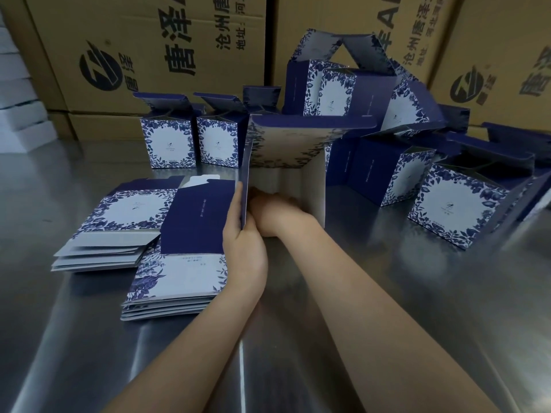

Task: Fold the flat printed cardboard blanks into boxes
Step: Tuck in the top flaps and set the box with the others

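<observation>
Left hand [242, 234]: pinches left wall of blue-and-white floral cardboard box [293, 144].
Right hand [272, 214]: inside box; we cannot tell its grip.

Glossy steel table [387, 293]; matt cardboard blanks [125, 213]

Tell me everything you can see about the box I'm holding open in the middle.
The half-folded box is printed cardboard, navy with blue floral borders outside, plain pale inside. It lies on its side on the steel table, open end toward the camera. The left hand pinches its left wall; the right hand reaches inside, fingers hidden.
</observation>
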